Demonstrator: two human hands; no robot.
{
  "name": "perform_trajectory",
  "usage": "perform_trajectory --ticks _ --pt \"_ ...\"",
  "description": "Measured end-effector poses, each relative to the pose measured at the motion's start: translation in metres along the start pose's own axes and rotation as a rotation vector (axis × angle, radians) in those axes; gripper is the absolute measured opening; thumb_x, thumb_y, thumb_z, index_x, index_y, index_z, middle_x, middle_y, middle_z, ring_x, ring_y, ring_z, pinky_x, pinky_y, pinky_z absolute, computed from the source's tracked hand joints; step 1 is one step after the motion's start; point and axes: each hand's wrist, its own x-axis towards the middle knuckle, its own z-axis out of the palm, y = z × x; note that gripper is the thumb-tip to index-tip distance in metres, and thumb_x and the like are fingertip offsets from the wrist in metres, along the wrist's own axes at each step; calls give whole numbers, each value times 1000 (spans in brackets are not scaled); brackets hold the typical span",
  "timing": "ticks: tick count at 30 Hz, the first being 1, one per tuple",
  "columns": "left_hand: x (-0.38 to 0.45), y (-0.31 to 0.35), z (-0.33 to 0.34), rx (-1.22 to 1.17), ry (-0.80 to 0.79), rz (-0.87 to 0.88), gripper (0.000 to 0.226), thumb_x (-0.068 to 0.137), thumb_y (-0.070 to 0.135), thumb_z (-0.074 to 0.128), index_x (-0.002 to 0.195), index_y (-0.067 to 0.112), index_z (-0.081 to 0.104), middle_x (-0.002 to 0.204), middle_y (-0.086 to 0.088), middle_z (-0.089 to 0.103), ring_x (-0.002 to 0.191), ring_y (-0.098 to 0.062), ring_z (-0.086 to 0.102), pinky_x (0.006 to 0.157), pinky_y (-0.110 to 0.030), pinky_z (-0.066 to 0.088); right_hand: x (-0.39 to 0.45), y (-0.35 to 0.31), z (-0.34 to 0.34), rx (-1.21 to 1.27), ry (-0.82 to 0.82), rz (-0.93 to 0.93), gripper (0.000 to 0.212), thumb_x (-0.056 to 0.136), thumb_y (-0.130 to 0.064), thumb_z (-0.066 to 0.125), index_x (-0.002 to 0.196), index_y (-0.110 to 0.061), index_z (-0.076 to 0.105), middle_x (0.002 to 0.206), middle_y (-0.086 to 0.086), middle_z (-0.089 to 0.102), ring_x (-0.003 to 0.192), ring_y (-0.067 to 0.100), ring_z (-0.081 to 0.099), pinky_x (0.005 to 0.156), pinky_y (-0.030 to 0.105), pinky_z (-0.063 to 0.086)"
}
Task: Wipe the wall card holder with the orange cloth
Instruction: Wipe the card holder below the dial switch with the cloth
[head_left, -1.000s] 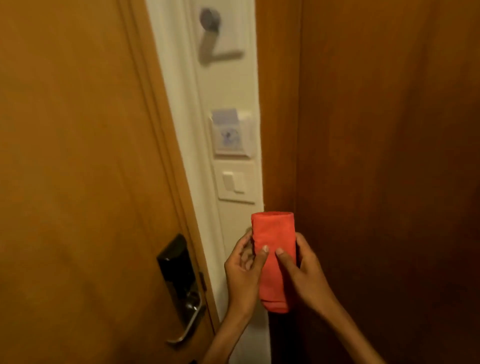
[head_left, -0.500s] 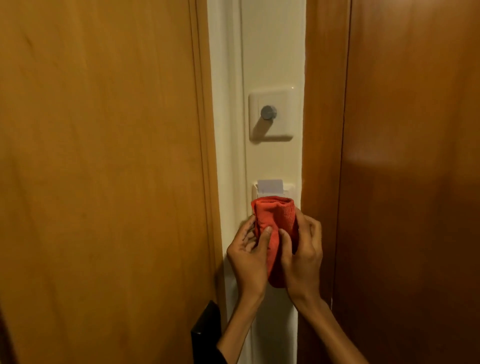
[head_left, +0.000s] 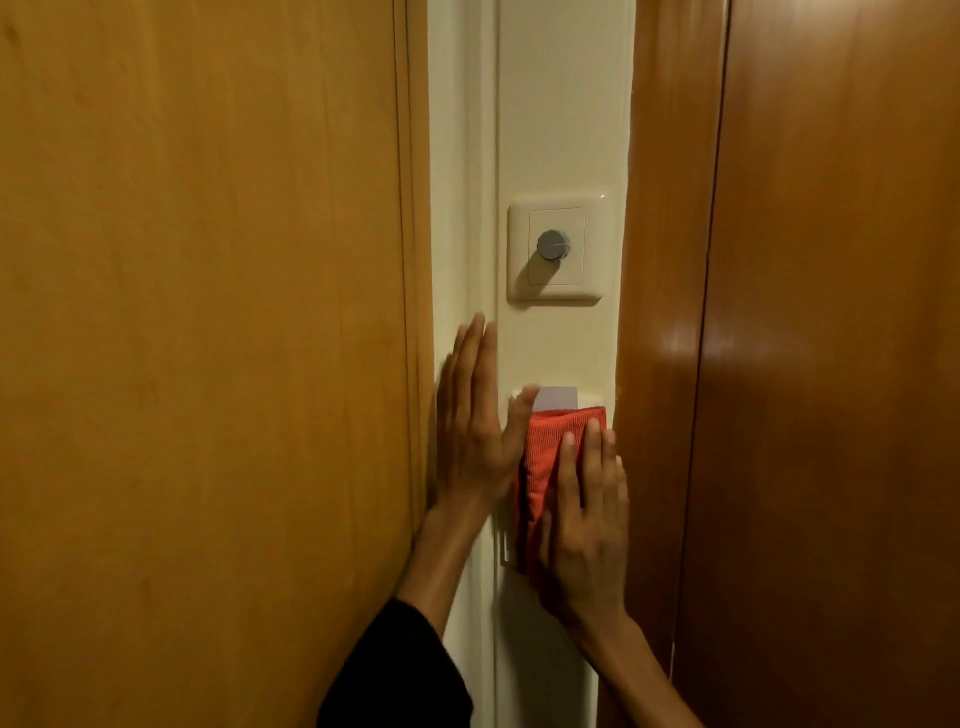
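Narrow cream wall strip (head_left: 563, 130) between wooden doors; orange cloth (head_left: 545, 447) pressed over card holder (head_left: 592, 399) below dimmer knob (head_left: 553, 245). Right hand (head_left: 584, 530) flat, pinning cloth; left hand (head_left: 470, 431) open, holding nothing. Cloth soft, light, likely bunches: press with palm, mind protruding card (head_left: 557, 397)

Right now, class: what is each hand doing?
Left hand: open, fingers flat, holding nothing.
Right hand: open, palm pressing the orange cloth onto the card holder.
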Motion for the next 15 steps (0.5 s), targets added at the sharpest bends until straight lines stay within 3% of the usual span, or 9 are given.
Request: perform_trajectory --ticks 2,4,8,11,15 --pt "34 -6 5 105 -16 72 71 106 55 29 163 17 11 173 -3 12 162 -20 13 130 -47 22 6 -2 1 -83 -28 -2 69 105 -46 26 160 -7 9 170 16 1 158 33 4 128 49 11" --pt "60 -10 11 178 -29 103 72 106 56 23 163 15 7 173 -7 10 162 -22 8 133 -44 12 10 -5 6 -175 -48 -26 74 104 -49 29 159 -5 8 169 20 2 158 36 4 129 49 6" --pt "83 -15 23 262 -63 184 70 107 53 20 163 13 4 173 -9 8 162 -24 6 132 -40 2 15 -6 14 -257 -38 -86 75 103 -46 37 159 -3 11 169 21 6 157 37 4 129 48 2" --pt "85 -22 28 265 -39 178 68 108 50 21 164 14 4 174 -8 7 163 -22 4 133 -40 0 -1 7 16 -331 -91 -287 69 102 -31 39 158 -2 12 169 19 2 157 37 3 129 49 -2" --pt "86 -27 29 292 -8 180 67 108 47 23 164 15 5 174 -5 5 163 -18 1 133 -39 -3 -21 26 10 -415 -127 -363 77 99 -37 42 158 -1 8 169 19 -4 158 35 -1 128 50 3"
